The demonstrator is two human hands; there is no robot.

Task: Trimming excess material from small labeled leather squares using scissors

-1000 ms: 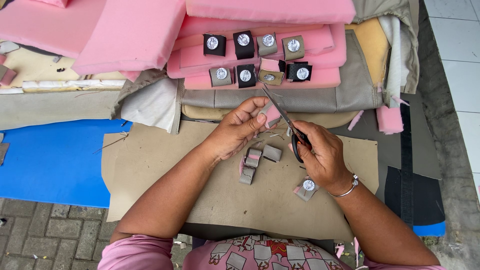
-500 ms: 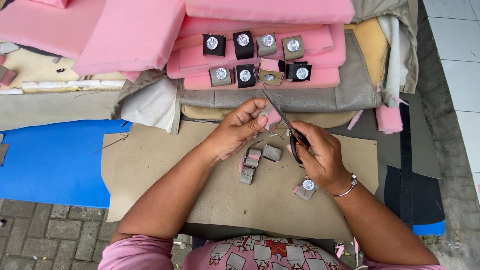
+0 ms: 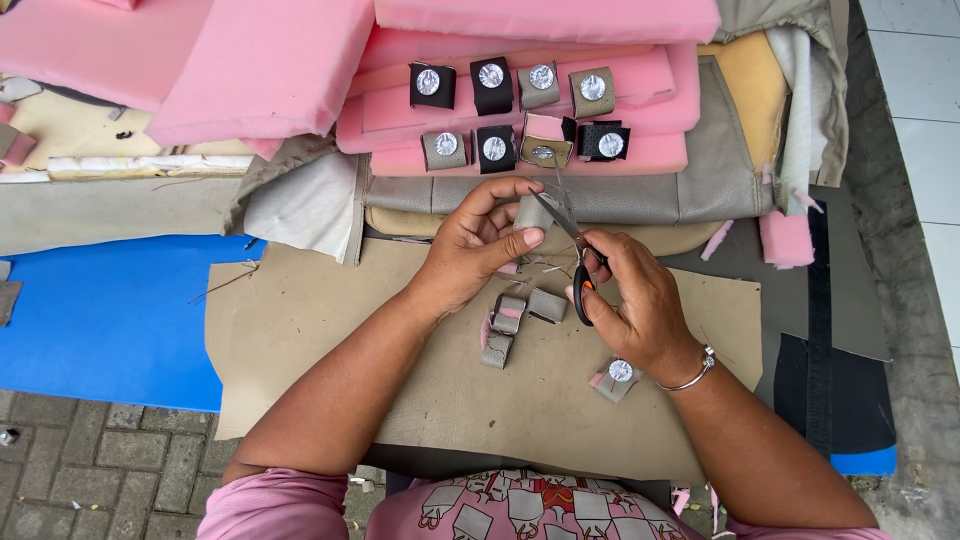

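Here, item by item, as I log it from the remote desk.

Left hand: grip pinching a small grey fabric piece, thumb below and fingertips above, held up above the tan sheet.

Right hand: grip closed through the handles of the scissors, orange and black at the loops; the blades point up-left and meet the edge of the fabric piece.

Step in hand, as I judge it: trimming the piece's edge. The next move calls for a steady pinch and a clean closing of the blades clear of the left thumb.

Loose on the sheet: three grey folded scraps just below the hands; one finished covered button near the right wrist.

Behind: a double row of covered buttons on pink foam slabs.
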